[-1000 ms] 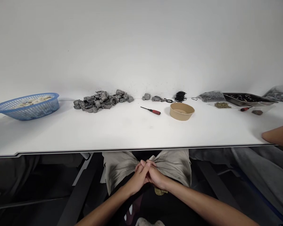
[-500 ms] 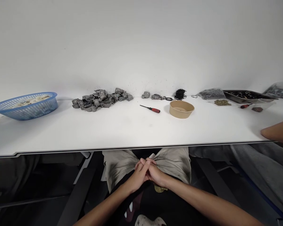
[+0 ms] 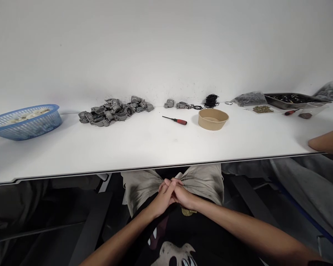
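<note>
My left hand (image 3: 164, 199) and my right hand (image 3: 183, 196) rest clasped together in my lap, below the table's front edge. Their fingers are folded over one another, and I see no object in them. On the white table (image 3: 144, 147) beyond them lies a screwdriver (image 3: 181, 121) with a red and black handle, its shaft pointing left. Just right of it stands a tan paper bowl (image 3: 211, 125). A heap of grey molded parts (image 3: 115, 112) lies to the left, while two similar parts (image 3: 169, 103) sit apart near the wall.
Black rings (image 3: 211, 100) are piled behind the bowl. At far left stands a blue basket (image 3: 41, 125) with whitish contents. Toward the right are a bag of dark parts (image 3: 249, 99), small brassy pieces (image 3: 262, 109), a dark tray (image 3: 294, 98) and another person's arm (image 3: 329, 141).
The view has shifted and tilted slightly, so the table's contents appear higher. My hands stay clasped, and nothing on the table has been moved.
</note>
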Demonstrator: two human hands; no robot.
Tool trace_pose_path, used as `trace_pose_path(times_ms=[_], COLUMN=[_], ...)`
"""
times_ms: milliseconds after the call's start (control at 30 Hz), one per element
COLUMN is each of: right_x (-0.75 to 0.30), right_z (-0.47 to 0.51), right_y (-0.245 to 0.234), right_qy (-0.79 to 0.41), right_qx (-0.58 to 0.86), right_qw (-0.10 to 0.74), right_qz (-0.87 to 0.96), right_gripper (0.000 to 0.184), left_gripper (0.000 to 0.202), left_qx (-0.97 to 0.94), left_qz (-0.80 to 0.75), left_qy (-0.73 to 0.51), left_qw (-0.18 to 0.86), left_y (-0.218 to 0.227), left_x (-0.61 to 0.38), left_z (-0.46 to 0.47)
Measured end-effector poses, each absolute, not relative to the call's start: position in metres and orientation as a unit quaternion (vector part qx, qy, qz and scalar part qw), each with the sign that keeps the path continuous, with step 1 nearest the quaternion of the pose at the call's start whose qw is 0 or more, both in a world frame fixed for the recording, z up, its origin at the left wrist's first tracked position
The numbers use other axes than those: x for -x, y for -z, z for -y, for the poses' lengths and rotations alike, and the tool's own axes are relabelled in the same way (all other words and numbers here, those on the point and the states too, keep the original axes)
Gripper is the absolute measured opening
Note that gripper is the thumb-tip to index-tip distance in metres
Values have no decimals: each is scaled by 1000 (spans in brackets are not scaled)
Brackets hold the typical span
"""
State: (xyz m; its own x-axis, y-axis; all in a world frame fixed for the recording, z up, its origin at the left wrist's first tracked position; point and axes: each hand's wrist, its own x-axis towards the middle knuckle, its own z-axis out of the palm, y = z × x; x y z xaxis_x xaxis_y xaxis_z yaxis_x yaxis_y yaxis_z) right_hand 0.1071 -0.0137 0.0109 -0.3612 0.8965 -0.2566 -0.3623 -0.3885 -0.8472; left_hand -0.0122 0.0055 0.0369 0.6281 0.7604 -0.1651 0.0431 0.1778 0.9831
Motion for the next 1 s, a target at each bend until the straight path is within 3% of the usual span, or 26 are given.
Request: trace_pose_path(times_ms=[1000], right_x=[-107], right_z=[15], right_y=[-15], right_qy=[-740], right_qx=[390], right_qw=[418], right_qz=[354], right_gripper=[63], left_gripper=[61], left_qx=[-600], left_qz=[-324], left_qy=[-257], left_qw=[685], left_y=[-25], left_x=[12], left_z=[-10])
